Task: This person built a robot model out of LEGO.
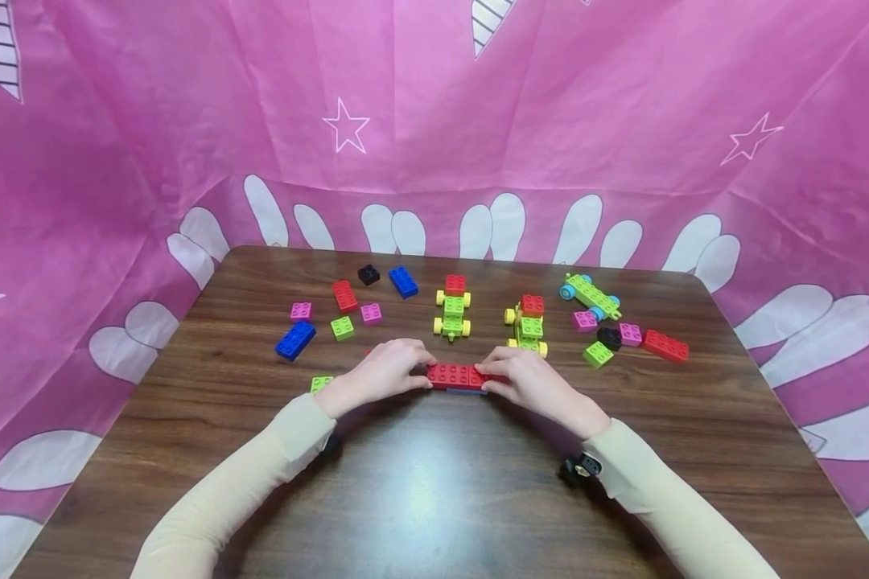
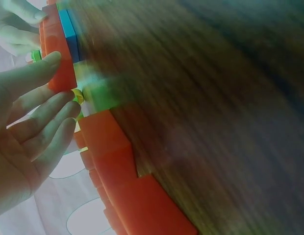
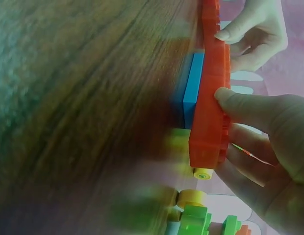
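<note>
Near the middle of the table, two red bricks (image 1: 449,375) lie end to end over a blue brick (image 1: 467,392), whose edge shows beneath them. My left hand (image 1: 391,366) pinches the left end of the red row between thumb and fingers. At the right end my right hand (image 1: 536,386) does the same, its thumb on the near side face and its fingers behind. In the right wrist view the blue brick (image 3: 192,93) sits under the middle of the red row (image 3: 211,98). More red bricks (image 2: 113,147) stand close by my left hand, mostly hidden in the head view.
Two lime cars with yellow wheels (image 1: 452,310) (image 1: 530,326) stand just beyond my hands. A lime car base with blue wheels (image 1: 590,296) is at the back right. Loose bricks lie on both sides, including a blue one (image 1: 295,341), a lime one (image 1: 322,383) and a red one (image 1: 666,345).
</note>
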Demonstrator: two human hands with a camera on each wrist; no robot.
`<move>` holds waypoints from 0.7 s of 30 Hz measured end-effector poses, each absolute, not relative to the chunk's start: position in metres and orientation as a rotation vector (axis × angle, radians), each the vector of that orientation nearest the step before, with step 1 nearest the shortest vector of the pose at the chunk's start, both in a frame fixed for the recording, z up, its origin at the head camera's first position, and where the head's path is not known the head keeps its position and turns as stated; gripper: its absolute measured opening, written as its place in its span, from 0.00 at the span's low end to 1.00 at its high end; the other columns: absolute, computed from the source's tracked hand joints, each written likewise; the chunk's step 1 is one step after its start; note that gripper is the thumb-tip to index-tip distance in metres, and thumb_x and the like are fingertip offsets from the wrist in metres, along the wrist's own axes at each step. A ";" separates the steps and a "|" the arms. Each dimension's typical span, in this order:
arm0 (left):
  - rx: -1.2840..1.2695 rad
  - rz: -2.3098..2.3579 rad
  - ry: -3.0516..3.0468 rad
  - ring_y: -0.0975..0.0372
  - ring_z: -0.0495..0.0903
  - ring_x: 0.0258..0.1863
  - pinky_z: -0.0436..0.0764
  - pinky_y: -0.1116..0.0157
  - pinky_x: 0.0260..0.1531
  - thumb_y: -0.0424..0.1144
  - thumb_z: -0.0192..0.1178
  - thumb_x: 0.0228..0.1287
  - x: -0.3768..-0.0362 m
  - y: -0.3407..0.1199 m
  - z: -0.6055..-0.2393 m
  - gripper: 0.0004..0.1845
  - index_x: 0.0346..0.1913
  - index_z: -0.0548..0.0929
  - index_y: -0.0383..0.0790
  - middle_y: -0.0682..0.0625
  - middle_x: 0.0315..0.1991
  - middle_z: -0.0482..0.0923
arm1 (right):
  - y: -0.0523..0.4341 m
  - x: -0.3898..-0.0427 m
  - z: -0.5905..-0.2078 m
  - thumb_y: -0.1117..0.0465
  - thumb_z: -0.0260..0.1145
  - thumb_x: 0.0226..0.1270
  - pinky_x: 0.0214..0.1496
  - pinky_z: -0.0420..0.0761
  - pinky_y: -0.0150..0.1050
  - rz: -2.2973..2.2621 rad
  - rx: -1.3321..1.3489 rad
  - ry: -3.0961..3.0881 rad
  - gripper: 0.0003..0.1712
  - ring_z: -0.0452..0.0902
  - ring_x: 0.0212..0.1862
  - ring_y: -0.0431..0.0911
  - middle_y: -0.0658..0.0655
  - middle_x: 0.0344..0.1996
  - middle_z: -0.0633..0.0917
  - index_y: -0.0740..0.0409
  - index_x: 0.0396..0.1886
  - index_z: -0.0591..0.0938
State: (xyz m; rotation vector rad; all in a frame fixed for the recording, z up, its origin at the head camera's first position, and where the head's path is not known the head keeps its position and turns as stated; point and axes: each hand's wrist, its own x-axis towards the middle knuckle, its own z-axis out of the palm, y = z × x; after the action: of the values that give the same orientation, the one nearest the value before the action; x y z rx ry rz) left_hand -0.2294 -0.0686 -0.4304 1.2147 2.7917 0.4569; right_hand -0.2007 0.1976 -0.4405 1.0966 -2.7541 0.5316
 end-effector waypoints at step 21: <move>1.294 0.433 2.779 0.63 0.81 0.35 0.83 0.65 0.36 0.46 0.70 0.60 -0.229 -0.069 -0.429 0.16 0.48 0.88 0.41 0.50 0.38 0.85 | 0.194 -0.204 -0.436 0.56 0.76 0.57 0.38 0.82 0.36 0.511 1.117 -2.754 0.14 0.80 0.32 0.41 0.50 0.32 0.86 0.56 0.42 0.90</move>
State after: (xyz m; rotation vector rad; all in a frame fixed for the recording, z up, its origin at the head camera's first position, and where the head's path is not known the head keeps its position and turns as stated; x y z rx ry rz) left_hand -0.2291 -0.0686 -0.4287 1.2936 2.7792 0.4333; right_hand -0.2043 0.1937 -0.4357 1.1167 -2.7536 0.5110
